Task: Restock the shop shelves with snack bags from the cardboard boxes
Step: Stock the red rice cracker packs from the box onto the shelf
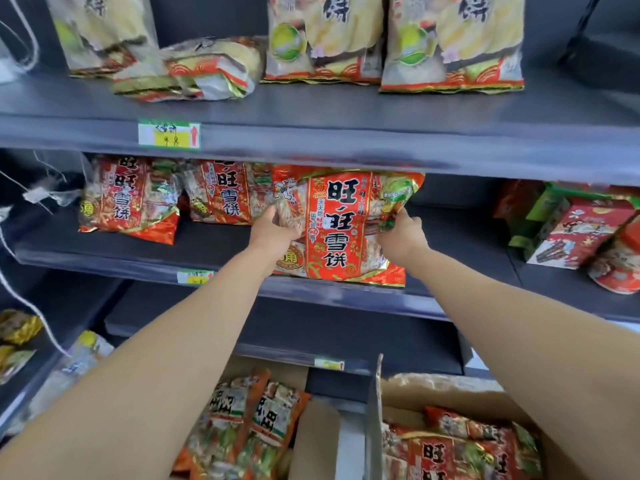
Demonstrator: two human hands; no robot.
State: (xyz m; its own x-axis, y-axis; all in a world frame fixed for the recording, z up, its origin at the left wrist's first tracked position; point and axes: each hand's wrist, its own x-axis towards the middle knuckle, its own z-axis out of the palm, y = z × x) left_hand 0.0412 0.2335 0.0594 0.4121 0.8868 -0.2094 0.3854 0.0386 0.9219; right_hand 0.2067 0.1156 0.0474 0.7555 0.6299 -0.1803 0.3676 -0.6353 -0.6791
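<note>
Snack bag (pixel 343 223) on mid shelf (pixel 207 245), betw. L hand (pixel 273 232) & R hand (pixel 401 237); 2 more bags (pixel 128 199) left of it; cardboard boxes (pixel 450 393) below.

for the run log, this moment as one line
step: shelving | left hand: grips red snack bag | right hand: grips same bag | bag: at middle shelf front

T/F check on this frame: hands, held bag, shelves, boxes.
1. The left hand and right hand both grip the red snack bag at the middle shelf. True.
2. Every bag on the shelf above stands upright. False: one pale bag lies toppled on the top shelf.
3. The boxes below are empty. False: the cardboard boxes hold snack bags.
4. Two more red bags stand left of the held one. True.
</note>
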